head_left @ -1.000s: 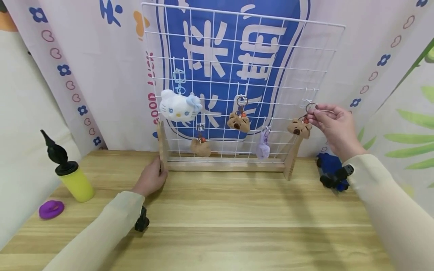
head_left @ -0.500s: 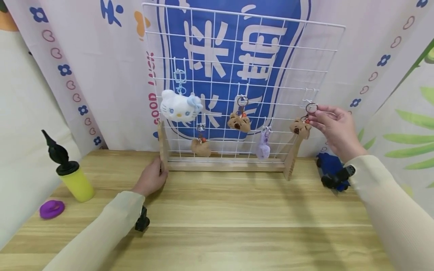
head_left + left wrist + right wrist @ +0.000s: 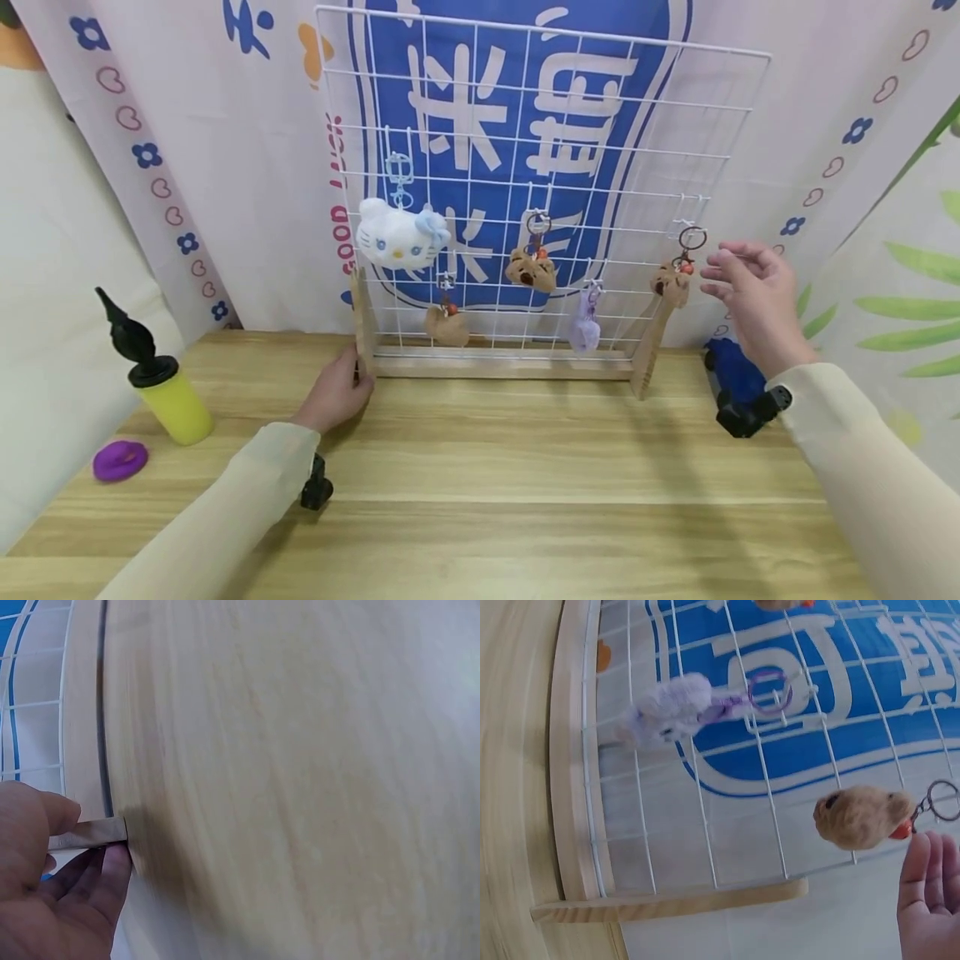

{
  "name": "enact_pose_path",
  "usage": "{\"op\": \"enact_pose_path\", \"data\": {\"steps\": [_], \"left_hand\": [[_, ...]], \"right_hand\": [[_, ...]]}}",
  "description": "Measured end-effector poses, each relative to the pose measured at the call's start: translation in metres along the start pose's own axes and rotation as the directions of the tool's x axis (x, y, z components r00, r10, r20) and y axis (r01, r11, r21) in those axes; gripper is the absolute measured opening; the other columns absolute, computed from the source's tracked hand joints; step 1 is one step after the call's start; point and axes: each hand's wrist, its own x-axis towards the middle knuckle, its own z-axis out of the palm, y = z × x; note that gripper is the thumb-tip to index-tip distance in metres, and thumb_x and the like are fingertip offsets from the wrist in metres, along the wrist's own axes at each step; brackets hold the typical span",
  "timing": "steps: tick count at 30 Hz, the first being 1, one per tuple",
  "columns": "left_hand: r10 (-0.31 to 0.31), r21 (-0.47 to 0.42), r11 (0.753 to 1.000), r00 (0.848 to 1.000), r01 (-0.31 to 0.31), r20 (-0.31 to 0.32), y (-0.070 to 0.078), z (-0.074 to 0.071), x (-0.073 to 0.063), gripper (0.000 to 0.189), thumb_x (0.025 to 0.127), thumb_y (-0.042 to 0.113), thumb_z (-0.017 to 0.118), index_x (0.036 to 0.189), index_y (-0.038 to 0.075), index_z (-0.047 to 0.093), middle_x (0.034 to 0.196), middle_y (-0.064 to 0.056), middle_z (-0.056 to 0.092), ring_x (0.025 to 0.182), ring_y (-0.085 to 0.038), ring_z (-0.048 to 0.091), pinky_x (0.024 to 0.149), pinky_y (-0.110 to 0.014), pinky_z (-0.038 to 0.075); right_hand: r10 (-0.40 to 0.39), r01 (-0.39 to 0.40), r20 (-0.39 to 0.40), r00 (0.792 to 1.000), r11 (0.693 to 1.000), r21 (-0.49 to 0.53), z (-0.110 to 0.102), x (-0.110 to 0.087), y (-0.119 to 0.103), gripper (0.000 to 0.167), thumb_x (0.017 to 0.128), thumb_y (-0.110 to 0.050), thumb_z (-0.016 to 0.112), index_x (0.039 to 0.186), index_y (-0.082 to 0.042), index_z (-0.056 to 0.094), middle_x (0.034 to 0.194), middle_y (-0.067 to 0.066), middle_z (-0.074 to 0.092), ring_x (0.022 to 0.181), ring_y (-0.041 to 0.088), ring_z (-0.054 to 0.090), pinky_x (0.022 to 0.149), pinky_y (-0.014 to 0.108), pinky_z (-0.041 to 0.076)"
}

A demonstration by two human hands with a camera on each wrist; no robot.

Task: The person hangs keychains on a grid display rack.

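My left hand (image 3: 337,390) grips the left wooden foot (image 3: 90,832) of a white wire grid rack (image 3: 480,177), thumb on one side and fingers on the other. Beside the rack's right edge, my right hand (image 3: 753,296) holds nothing, its fingers apart from a brown plush bear keychain (image 3: 670,285). That keychain hangs by its dark ring from a hook. Other keychains hang on the grid: a white plush cat head (image 3: 399,237) with a blue bow, a second bear head (image 3: 531,271), a tan plush (image 3: 447,325) and a purple plush (image 3: 585,321).
A yellow pump (image 3: 176,404) with a black nozzle stands at the left, near a purple ring-shaped object (image 3: 120,461). A blue toy car (image 3: 731,371) sits behind my right wrist. A printed curtain (image 3: 262,167) hangs behind the rack on the wooden table (image 3: 510,483).
My right hand has let go of the bear keychain's ring and drawn back to the right. The keychain now hangs freely. My left hand stays on the rack's foot.
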Motion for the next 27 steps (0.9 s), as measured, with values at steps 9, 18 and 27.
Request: {"op": "enact_pose_path", "data": {"steps": [9,18,27], "left_hand": [[-0.005,-0.048,0.999,0.999,0.007,0.046,-0.003,-0.007,-0.001,0.053,0.105,0.008,0.051,0.151,-0.013,0.036,0.136,-0.039,0.059,0.120,-0.050,0.065,0.097,-0.057,0.059],[0.054,0.095,0.994,0.997,-0.048,-0.062,0.013,-0.029,-0.013,0.048,0.111,0.021,0.047,0.151,-0.005,0.042,0.137,-0.031,0.062,0.118,-0.047,0.067,0.094,-0.059,0.060],[0.283,0.284,0.939,0.905,-0.194,-0.318,0.031,-0.053,-0.027,0.033,0.107,0.016,0.057,0.135,-0.001,0.060,0.122,-0.022,0.068,0.106,-0.040,0.068,0.081,-0.056,0.061]], "right_hand": [[-0.153,0.152,0.042,0.987,0.988,0.020,0.007,-0.021,0.012,0.011,0.106,-0.018,0.060,0.113,-0.009,0.059,0.101,-0.002,0.069,0.088,0.009,0.067,0.072,0.016,0.059],[-0.248,0.258,0.125,0.961,0.963,-0.072,0.010,-0.039,0.032,0.009,0.107,-0.013,0.059,0.110,-0.006,0.061,0.099,-0.003,0.072,0.085,0.006,0.069,0.072,0.014,0.059],[-0.297,0.354,0.223,0.929,0.887,-0.296,0.009,-0.060,0.044,0.009,0.108,-0.011,0.055,0.109,-0.007,0.063,0.099,-0.010,0.070,0.085,0.002,0.067,0.073,0.013,0.057]]}}
